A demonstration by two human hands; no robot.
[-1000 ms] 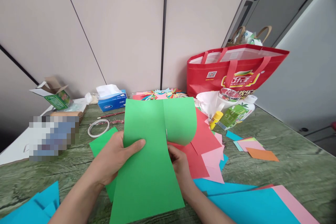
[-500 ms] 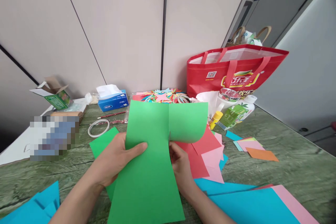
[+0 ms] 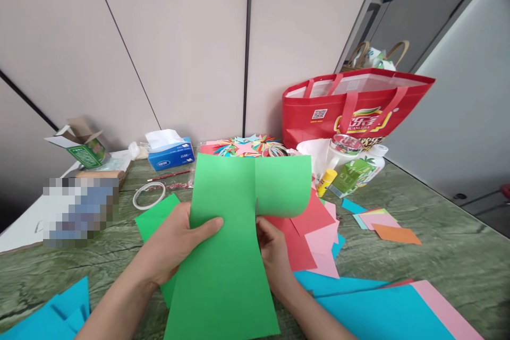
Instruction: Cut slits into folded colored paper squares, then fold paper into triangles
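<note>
A large sheet of green paper (image 3: 227, 276) stands tilted up in front of me. My left hand (image 3: 185, 241) grips its left edge, thumb on the front and the other fingers behind. A slit runs down from the top edge, and the flap (image 3: 282, 186) right of it curls away from the rest. Just below the slit's lower end is my right hand (image 3: 273, 247), its fingers closed and partly behind the sheet. What they hold is hidden; only a thin dark sliver shows at the slit.
Red paper (image 3: 319, 212), blue sheets (image 3: 382, 308) and small coloured pieces (image 3: 398, 233) lie to the right. Behind stand a glue stick (image 3: 326, 183) and a red bag (image 3: 314, 125). A tape roll (image 3: 149, 196) and a tissue box (image 3: 171, 156) sit at the left.
The green flap's right edge has shifted slightly left and curls a little more. Both hands keep nearly the same place; the whole view has moved very slightly.
</note>
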